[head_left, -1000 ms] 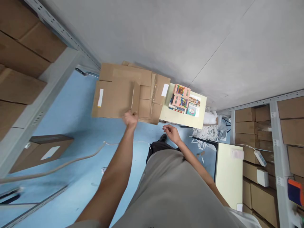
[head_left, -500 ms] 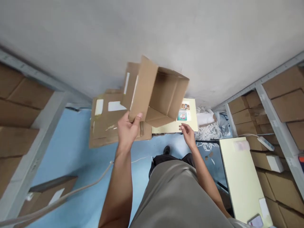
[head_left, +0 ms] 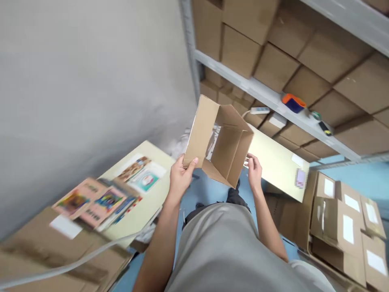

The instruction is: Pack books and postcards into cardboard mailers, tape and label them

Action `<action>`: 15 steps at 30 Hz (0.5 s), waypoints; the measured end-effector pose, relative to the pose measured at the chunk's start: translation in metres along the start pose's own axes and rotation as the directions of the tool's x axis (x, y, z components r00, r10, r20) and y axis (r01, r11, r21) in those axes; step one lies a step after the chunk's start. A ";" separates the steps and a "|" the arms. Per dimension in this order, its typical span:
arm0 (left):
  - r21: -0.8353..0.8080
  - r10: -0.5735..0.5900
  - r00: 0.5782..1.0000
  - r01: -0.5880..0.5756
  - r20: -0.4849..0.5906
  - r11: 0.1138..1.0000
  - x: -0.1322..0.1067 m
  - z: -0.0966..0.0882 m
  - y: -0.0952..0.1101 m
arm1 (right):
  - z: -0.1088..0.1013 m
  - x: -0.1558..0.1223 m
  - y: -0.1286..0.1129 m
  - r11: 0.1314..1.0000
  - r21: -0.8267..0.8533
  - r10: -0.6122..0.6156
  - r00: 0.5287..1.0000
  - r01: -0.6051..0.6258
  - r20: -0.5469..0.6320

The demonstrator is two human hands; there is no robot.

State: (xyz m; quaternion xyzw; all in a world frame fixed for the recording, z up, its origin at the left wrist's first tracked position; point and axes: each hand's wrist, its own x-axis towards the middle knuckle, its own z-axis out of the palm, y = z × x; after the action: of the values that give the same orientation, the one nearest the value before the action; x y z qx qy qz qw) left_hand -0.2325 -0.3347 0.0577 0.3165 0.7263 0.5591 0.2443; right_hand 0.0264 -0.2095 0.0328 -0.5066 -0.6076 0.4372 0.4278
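Note:
I hold an open brown cardboard box (head_left: 219,142) in front of my waist, its open end facing me and its flaps spread. My left hand (head_left: 180,177) grips the box's left wall near the lower corner, thumb on the outside. My right hand (head_left: 254,171) is closed on the box's right lower edge. The box hangs above the blue floor, between two pale yellow tables.
A pale yellow table (head_left: 146,202) at left carries colourful books (head_left: 97,199). Another yellow table (head_left: 278,164) stands at right. Metal shelving (head_left: 273,99) holds stacked cartons, an orange and blue object (head_left: 292,102) and a power strip (head_left: 259,110). Labelled boxes (head_left: 343,221) sit at lower right. Flattened cardboard (head_left: 45,259) lies at lower left.
I have turned to the right with the box, from the flattened pile toward the shelving. My right hand, free before, now holds the box's right edge. The box has opened up.

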 end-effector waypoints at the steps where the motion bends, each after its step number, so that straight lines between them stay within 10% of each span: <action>1: 0.007 0.000 0.999 -0.001 0.044 1.000 0.010 0.031 0.005 | -0.022 0.010 0.009 1.000 -0.025 0.012 0.999 -0.014 -0.052; 8: 0.138 0.057 0.889 -0.133 0.454 0.982 0.084 0.213 0.042 | -0.177 0.099 0.071 0.958 -0.271 -0.017 0.923 -0.096 -0.385; 15: 0.166 0.130 0.693 -0.343 0.709 0.925 0.139 0.325 0.093 | -0.283 0.174 0.105 0.815 -0.544 0.001 0.940 -0.199 -0.341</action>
State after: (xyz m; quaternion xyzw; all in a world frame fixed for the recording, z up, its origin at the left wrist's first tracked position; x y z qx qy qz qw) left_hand -0.0795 -0.0036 0.0643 0.6239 0.6093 0.3181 0.3719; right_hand 0.3037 0.0013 0.0160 -0.7079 -0.6033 0.1677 0.3267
